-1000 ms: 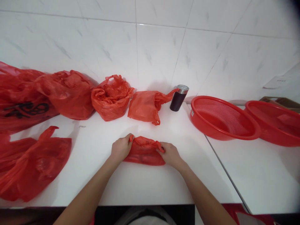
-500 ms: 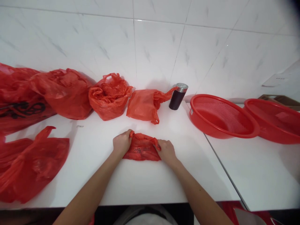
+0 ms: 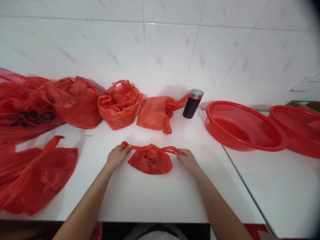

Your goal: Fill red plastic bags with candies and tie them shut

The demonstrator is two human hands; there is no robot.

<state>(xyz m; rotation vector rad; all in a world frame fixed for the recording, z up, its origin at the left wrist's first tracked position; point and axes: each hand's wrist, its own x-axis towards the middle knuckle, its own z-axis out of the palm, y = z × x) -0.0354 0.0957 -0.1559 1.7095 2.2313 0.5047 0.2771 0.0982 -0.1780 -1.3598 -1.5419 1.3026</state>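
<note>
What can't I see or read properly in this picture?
- Head view: whatever may be inside the small red bag, hidden by its gathered plastic.
- Head view: the marks on the white sheet, too small to read.
- Head view: the rest of the far-right red basket, cut off by the edge.

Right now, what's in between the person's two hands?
A small red bag with dark marks on it: the head view shows it between the left hand and the right hand, each holding one stretched-out end.
</note>
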